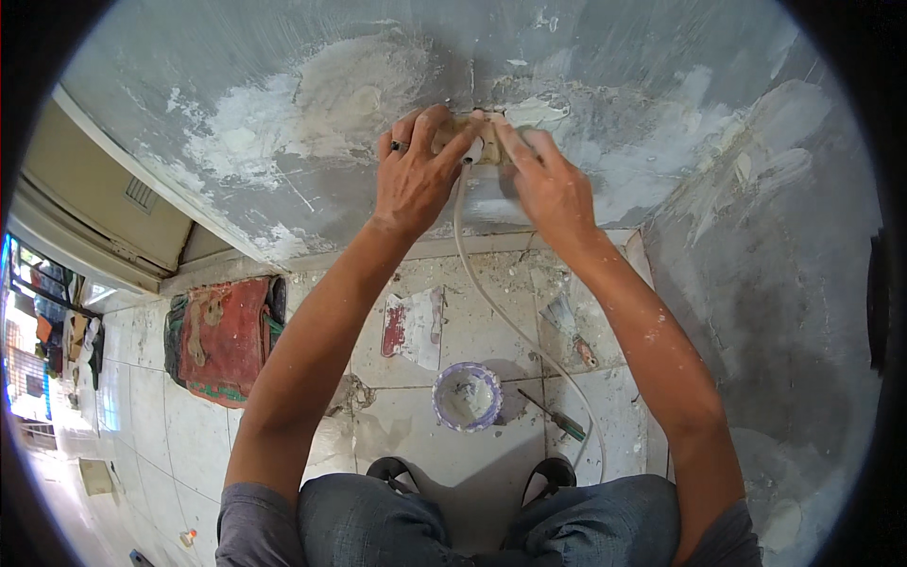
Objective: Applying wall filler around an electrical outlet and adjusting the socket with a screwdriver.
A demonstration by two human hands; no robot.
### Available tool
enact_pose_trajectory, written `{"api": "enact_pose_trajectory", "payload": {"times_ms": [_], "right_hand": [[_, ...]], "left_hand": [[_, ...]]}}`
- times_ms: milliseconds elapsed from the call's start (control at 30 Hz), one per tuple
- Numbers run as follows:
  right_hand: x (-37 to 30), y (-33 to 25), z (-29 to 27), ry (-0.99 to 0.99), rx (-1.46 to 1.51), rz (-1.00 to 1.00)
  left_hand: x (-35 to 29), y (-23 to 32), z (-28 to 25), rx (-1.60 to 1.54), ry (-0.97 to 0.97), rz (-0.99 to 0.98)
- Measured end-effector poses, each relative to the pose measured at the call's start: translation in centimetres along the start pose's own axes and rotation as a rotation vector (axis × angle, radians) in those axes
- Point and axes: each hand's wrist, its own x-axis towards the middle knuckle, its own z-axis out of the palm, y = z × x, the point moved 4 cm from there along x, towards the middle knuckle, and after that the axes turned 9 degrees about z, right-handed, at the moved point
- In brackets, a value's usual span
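Half-curled, your left hand (413, 180) and right hand (557, 194) touch the fitting (490, 154)—grip indeterminate—apparently seating it; next, press evenly toward the wall (652, 57).

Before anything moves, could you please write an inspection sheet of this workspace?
Surface: grey wall patched with white plaster; tiled floor, spattered.
Items at hand: beige wall fitting, partly hidden.
Clutter: tub of pale paste, broad scraper, putty knife, screwdriver, red bag on floor.
Hands: left hand and right hand at the fitting; grip unclear.
Cables: pale cable from beside the fitting down to the floor.
Surroundings: cream panel with a vent at left.
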Motion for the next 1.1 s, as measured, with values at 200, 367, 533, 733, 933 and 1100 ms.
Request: {"api": "enact_pose_trajectory", "payload": {"times_ms": [200,367,533,733,933,1100], "right_hand": [[0.2,1.1,-0.7,-0.018,0.055,0.062],[0.7,0.6,1.0,0.054,0.025,-0.056],[0.6,0.5,1.4,0.103,-0.001,-0.073],[0.7,-0.1,0.7,0.027,-0.083,-0.085],[1.0,-0.7,0.8,0.026,-0.123,-0.112],[0.8,-0.5,0.7,0.044,-0.100,-0.095]], "left_hand": [[0.0,0.1,0.2,0.033,0.000,-0.010],[0.1,0.2,0.5,0.036,0.017,0.004],[0.5,0.3,0.2,0.052,0.083,-0.003],[-0.4,-1.0,0.2,-0.102,0.035,-0.025],[-4.1,-1.5,-1.2,-0.174,0.216,-0.278],[-5.0,0.1,1.0,-0.703,0.144,-0.591]]}}
